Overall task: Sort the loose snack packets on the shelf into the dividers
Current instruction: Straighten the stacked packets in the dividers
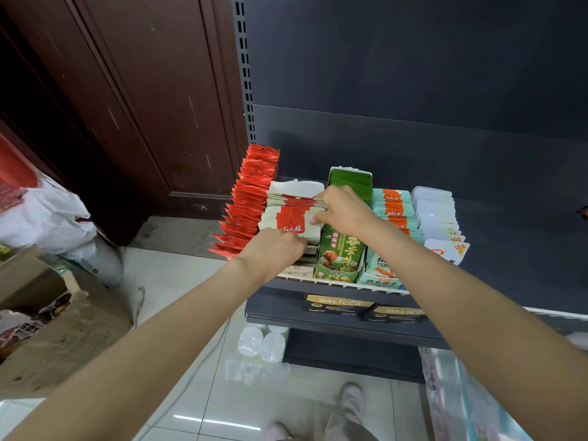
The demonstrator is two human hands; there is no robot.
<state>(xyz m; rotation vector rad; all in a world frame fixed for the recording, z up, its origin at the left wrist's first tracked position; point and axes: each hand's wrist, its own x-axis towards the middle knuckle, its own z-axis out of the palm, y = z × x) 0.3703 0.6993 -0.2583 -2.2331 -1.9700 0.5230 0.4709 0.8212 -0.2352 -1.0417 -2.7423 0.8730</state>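
The shelf [496,249] at three o'clock looks like matt dark painted metal, and the door [127,106] at ten o'clock like scuffed brown wood. The red packets [248,202] at the centre are glossy foil or plastic. The floor tiles [222,409] at six o'clock shine smooth; the box [63,338] at eight o'clock is rough cardboard.

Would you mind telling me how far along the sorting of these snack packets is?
Done: red packets, green packets, teal packets and white packets stand in rows. In hand: the left hand and right hand grip the beige packets. Left: straightening that row.
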